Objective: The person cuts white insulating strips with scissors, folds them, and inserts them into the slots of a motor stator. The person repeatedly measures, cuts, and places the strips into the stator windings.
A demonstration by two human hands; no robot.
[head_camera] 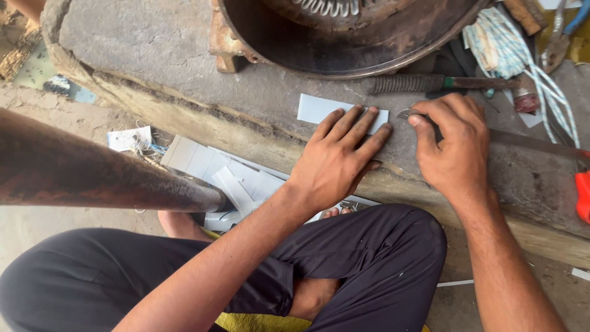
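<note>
Pressing flat, left hand (pixel 341 154) pins the white strip (pixel 316 109); right hand's (pixel 452 144) grip clamps a blade (pixel 409 114).

Rough grey concrete slab (pixel 153 49) serves as work surface, front edge chipped and crumbling. Large rusty round metal housing (pixel 350 37) sits at its far side. Dusty bare concrete floor (pixel 37 233) below, littered with pale cardboard scraps (pixel 215 169). Dark rusted metal pipe (pixel 92 172) crosses in from left. Flat daylight, soft shadows, no walls or windows in view.
</note>
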